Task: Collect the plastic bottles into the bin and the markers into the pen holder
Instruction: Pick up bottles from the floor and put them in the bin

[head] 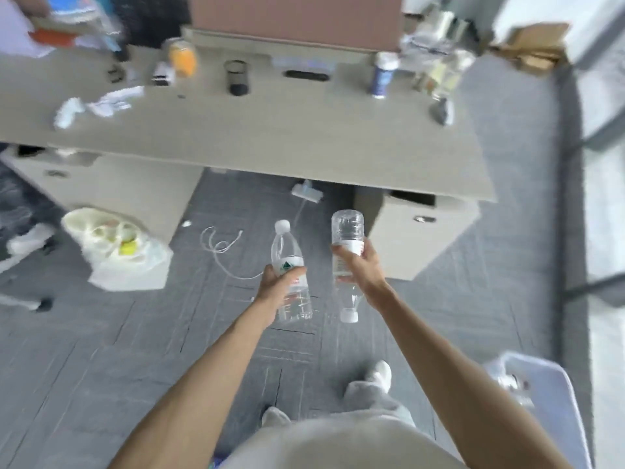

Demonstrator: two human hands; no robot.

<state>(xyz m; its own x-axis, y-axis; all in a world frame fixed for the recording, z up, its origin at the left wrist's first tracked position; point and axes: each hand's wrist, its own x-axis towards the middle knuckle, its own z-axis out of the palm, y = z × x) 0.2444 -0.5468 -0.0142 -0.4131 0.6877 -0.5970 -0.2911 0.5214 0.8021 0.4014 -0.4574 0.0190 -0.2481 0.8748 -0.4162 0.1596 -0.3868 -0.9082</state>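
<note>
- Our left hand grips a clear plastic water bottle at centre frame. The bottle is slim and ribbed, stands cap up with a white screw cap, and carries a label with a green logo.
- Our right hand is wrapped round a second clear bottle just to the right. This one is turned upside down, with its rounded ridged base on top and its white cap pointing at the floor.
- The two bottles are near each other but apart, both held in the air over grey carpet tiles.
- A pale bin with rounded corners sits at the lower right, well apart from the hands. Its contents are too blurred to name.
- A matt beige worktop runs across the upper half of the frame.
- On it stands a black cylindrical pen holder, and left of that an orange bottle.
- Further right stand a blue and white canister and a cluster of clear bottles.
- Crumpled white tissue lies at the upper left of the worktop.
- On the floor between us and the worktop lie a soft white plastic bag, a looped white cable and a white power strip.
</note>
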